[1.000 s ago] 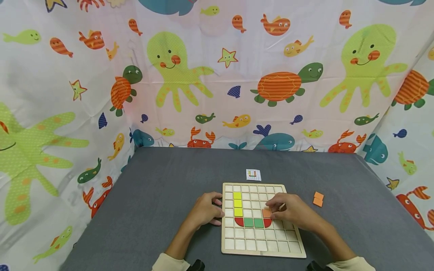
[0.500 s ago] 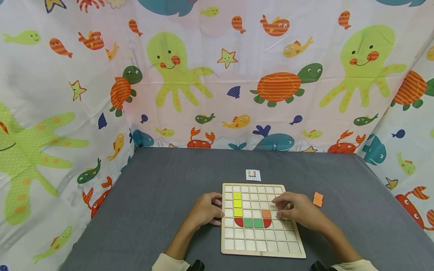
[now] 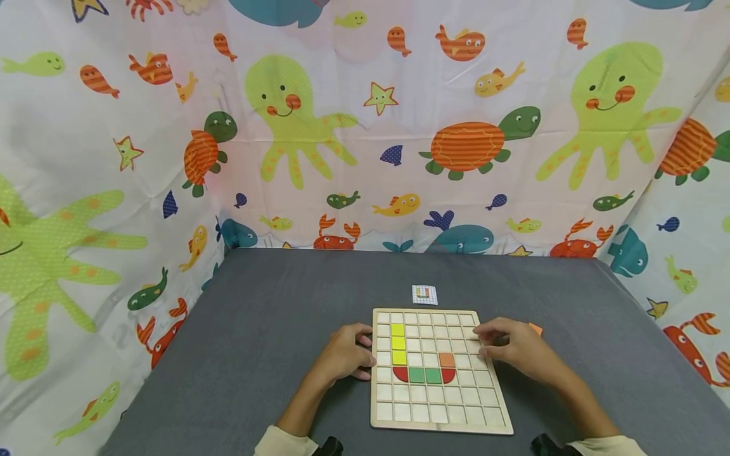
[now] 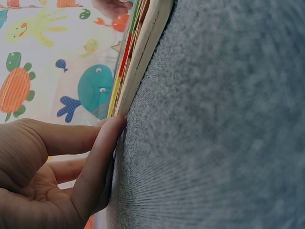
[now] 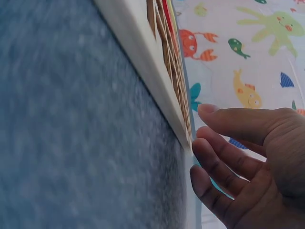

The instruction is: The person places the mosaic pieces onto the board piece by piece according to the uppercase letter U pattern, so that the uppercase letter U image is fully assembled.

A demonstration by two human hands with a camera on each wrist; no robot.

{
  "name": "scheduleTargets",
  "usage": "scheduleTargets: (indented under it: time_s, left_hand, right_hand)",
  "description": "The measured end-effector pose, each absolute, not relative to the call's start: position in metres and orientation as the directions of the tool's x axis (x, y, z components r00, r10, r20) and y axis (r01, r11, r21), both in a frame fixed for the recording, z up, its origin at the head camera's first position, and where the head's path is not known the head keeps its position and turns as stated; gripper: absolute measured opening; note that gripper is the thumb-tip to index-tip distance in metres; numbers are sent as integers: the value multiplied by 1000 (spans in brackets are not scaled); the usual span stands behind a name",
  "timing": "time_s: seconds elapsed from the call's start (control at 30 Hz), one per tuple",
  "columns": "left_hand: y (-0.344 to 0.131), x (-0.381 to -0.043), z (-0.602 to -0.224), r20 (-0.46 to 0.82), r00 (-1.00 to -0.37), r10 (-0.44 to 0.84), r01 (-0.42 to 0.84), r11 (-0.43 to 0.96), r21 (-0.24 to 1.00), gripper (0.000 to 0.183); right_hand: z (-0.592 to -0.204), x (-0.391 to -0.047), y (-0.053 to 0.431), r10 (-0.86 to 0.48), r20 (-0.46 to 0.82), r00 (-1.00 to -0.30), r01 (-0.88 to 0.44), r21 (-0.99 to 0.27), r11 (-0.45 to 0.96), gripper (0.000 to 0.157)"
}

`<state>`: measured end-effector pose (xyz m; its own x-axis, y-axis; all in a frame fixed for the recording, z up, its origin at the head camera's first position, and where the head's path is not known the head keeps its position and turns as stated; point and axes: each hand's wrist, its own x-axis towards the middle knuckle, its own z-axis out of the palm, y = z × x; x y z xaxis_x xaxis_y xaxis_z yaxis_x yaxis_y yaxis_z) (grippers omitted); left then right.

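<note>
A wooden grid board [image 3: 441,427] lies on the table, its cells framed by raised strips. Three yellow squares [image 3: 398,343] stand in a column on it. Below them a row holds a rounded red piece [image 3: 401,374], two green squares [image 3: 424,375] and a second rounded red piece [image 3: 448,375]. One orange square [image 3: 447,360] sits above the right red piece. At the board's left edge my left hand [image 3: 344,351] pinches the rim between thumb and finger. Over the right edge hovers my right hand [image 3: 516,345], fingers loosely bent around nothing.
Behind the board lies a small card [image 3: 424,294] printed with a coloured grid pattern. Loose orange squares [image 3: 535,329] are mostly hidden behind my right hand. A sea-animal curtain [image 3: 342,158] borders the grey tabletop [image 3: 285,297] at the back and sides.
My right hand has let go of the orange square and moved right to the board's edge, now covering most of the loose orange squares. The left hand keeps its place.
</note>
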<state>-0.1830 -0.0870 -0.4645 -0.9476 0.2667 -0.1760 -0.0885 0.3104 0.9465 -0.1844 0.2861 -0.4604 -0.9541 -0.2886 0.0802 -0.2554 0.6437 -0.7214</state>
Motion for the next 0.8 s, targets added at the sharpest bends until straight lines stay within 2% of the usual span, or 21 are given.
scheduleTargets:
  time_s: [0.37, 0.8]
  left_hand:
    - [-86, -185, -463, -181, -947, 267, -85, 335, 938, 66]
    - [-86, -185, -461, -185, -943, 277, -82, 346, 935, 65]
  right_hand:
    - [-459, -187, 310, -205, 87, -975, -210, -659, 722, 34]
    - [-461, -189, 345, -131, 39, -991, -127, -615, 778, 42]
